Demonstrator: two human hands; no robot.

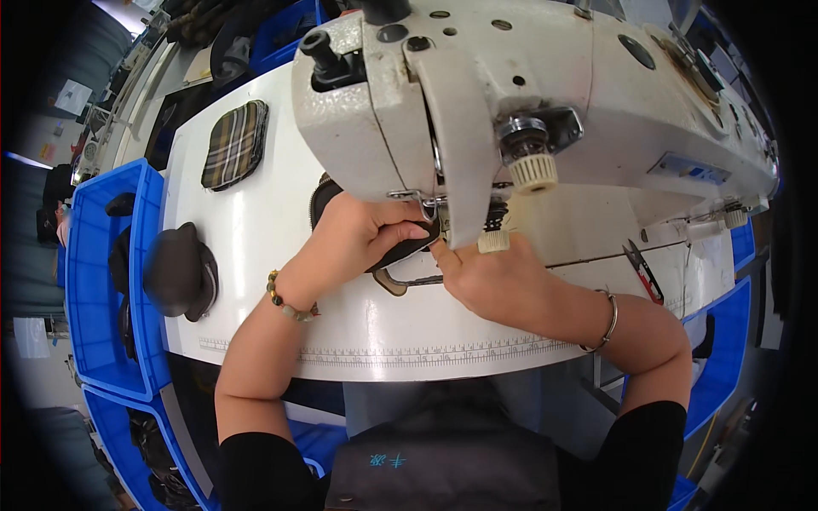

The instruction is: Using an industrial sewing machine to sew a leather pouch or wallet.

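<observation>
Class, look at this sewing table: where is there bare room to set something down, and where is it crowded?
White tabletop is bare between the printed ruler and the left hand and right hand, and between the plaid piece and dark rounded item. It's crowded under the sewing machine, where both hands meet at a dark piece.

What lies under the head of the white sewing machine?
A curved black workpiece, apparently fabric, shows around the left hand; parts covered by the machine head and hand cannot be seen.

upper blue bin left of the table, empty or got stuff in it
Not empty: dark items lie inside the upper blue bin, with some of its blue interior showing.
</observation>
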